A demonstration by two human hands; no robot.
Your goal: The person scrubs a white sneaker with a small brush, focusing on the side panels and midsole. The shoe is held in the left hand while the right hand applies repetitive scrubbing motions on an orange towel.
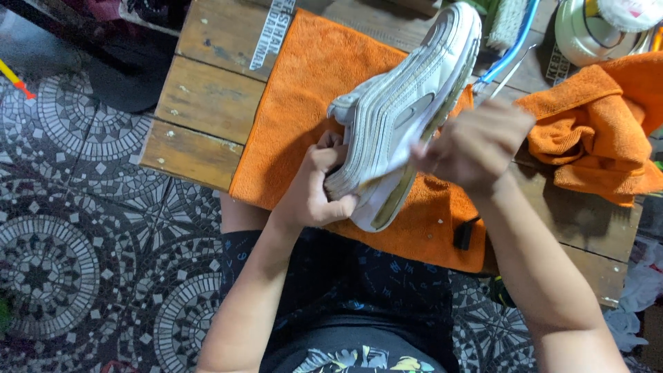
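Observation:
A white sneaker [407, 103] is held on its side above a flat orange cloth [311, 83] spread on a wooden table [207, 103]. My left hand [314, 190] grips the shoe's near end, with the thumb pressed against its sole edge. My right hand [476, 145] is blurred and closed against the sneaker's side, near the sole. Whether it holds a small wipe or cloth is not clear.
A crumpled orange cloth [594, 131] lies at the table's right. A brush with a blue handle [511, 41] and a round white container [587, 31] sit at the far right. A small black object [464, 235] rests on the flat cloth's near edge. Patterned mosaic floor [69, 242] lies left.

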